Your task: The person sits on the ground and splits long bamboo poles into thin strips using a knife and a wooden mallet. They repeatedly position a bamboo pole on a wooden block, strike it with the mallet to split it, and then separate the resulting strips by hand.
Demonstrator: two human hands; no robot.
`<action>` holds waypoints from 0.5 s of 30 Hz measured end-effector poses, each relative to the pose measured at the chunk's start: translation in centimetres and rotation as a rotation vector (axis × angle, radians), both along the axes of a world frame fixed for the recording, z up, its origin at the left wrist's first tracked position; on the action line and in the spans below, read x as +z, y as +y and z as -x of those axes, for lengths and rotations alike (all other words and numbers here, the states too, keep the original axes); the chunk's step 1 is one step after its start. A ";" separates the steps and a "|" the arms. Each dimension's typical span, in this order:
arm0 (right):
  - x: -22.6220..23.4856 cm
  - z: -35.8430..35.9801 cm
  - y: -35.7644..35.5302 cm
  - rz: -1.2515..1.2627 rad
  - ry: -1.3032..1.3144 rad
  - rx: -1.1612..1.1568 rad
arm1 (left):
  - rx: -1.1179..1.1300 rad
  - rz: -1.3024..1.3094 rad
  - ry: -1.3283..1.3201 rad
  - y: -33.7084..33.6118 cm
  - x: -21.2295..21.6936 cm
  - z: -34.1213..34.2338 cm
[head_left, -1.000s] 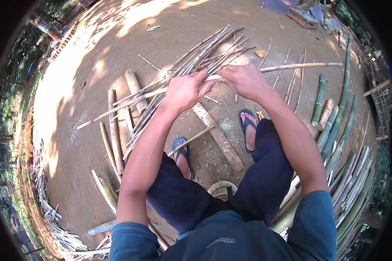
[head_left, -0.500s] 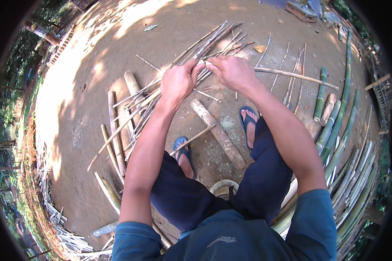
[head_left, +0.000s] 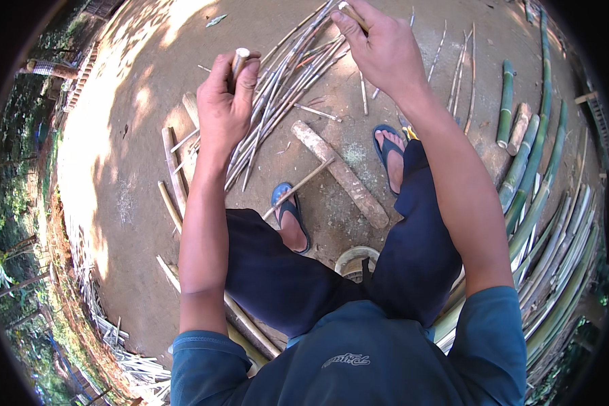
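Left hand [head_left: 222,103] is clamped around one stick [head_left: 241,57], its pale cut end showing above the thumb, while the right hand [head_left: 391,55], well apart from it, is clamped around another stick [head_left: 355,15] near the upper edge, pale end likewise exposed. Loose bundle of thin sticks [head_left: 279,100] lies on the bare ground [head_left: 139,203] between and below both hands. Nearer the feet, a log [head_left: 342,174] lies aslant beside a thin rod [head_left: 304,185], with green bamboo [head_left: 506,101] on the right.
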State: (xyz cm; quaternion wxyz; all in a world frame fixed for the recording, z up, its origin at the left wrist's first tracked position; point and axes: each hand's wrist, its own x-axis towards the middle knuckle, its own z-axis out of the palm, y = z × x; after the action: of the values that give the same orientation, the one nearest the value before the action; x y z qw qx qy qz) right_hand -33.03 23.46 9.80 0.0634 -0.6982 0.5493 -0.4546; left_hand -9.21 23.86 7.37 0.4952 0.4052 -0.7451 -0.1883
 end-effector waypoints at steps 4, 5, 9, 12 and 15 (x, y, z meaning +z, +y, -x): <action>0.1 1.3 0.2 0.151 -0.099 0.035 | -0.018 -0.346 -0.063 -1.4 -3.5 -2.6; 0.3 1.8 0.4 0.142 -0.111 0.026 | -0.067 -0.386 -0.086 -2.0 -6.1 -3.2; 0.9 6.7 -0.7 0.044 -0.122 -0.088 | -0.126 -0.697 -0.507 -2.2 -13.7 -4.2; -0.6 15.2 -0.9 0.071 -0.067 -0.355 | -0.255 -0.526 -0.798 -2.1 -21.3 -4.6; -5.8 23.3 3.1 -0.061 -0.049 -0.595 | -0.237 -0.602 -0.917 -0.1 -23.6 0.4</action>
State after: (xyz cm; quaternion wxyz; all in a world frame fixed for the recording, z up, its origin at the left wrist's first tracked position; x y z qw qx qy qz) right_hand -56.30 26.52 4.01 -0.0383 -0.4934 0.7416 -0.4530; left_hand -9.63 23.81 -16.25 -0.0416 0.4828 -0.8378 -0.2515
